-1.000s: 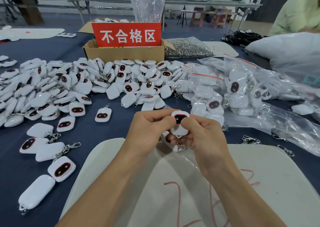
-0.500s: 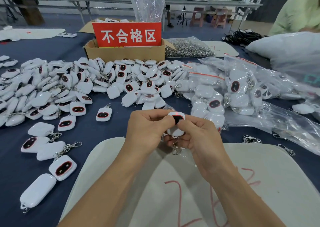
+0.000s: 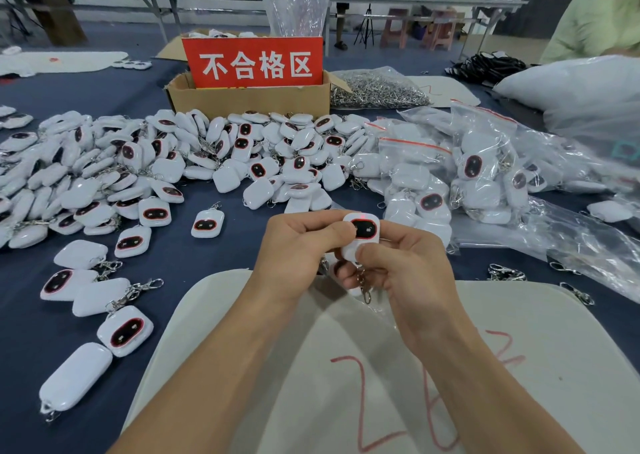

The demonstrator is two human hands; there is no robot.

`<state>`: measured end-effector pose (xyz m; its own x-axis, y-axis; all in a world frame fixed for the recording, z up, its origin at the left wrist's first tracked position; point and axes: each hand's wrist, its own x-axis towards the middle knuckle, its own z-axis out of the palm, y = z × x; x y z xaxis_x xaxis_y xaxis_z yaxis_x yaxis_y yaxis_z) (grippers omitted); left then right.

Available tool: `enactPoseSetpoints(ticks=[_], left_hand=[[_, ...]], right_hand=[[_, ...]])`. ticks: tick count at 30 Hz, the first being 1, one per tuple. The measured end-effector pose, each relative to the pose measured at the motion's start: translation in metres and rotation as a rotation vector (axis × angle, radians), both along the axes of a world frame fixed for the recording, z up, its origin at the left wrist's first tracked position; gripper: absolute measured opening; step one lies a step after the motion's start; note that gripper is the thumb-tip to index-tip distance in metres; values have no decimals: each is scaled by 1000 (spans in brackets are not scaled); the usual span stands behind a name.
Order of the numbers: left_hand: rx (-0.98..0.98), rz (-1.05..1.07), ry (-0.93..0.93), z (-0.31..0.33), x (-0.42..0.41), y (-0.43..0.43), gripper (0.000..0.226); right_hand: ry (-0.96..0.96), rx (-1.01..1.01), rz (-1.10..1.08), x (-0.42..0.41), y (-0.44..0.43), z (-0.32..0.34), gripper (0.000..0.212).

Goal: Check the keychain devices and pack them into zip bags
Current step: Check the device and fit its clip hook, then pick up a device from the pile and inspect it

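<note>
Function check of one keychain device [image 3: 364, 229], held at centre frame above the white pad [image 3: 346, 367]. Both the left hand [image 3: 298, 246] and the right hand [image 3: 408, 273] grip it, their fingers [image 3: 341, 230] clamped on the white casing: the left thumb presses the edge of the dark button face and the right thumb pins the lower casing. The clasp chain [image 3: 363, 289] hangs free below. A small red lamp [image 3: 362, 216] glows at the top edge. The check probably goes best with the face tilted towards the eyes, both thumbs clear of the lamp, and each button pressed separately. A dead unit would belong in the cardboard box [image 3: 249, 99] behind the red rejects sign [image 3: 254, 62], upper centre. A sound one would join the filled zip bags [image 3: 433, 176] at right, away from the unchecked pile [image 3: 156, 166] on the blue surface [image 3: 207, 263].
</note>
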<state>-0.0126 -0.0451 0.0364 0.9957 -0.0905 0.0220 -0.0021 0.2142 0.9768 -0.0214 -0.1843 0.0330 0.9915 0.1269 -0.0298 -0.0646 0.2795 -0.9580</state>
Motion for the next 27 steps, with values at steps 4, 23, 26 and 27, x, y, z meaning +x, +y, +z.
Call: enactPoseSetpoints(ticks=[4, 23, 26, 27], left_hand=[[10, 20, 3, 0, 1, 0, 17], [138, 164, -164, -4, 1, 2, 22], [164, 184, -146, -6, 2, 2, 27], [158, 190, -139, -6, 1, 1, 28]], right_hand=[[-1, -15, -4, 0, -1, 1, 23], [-18, 17, -98, 4, -7, -1, 24], [-53, -21, -99, 4, -8, -2, 23], [-71, -30, -95, 3, -8, -2, 23]])
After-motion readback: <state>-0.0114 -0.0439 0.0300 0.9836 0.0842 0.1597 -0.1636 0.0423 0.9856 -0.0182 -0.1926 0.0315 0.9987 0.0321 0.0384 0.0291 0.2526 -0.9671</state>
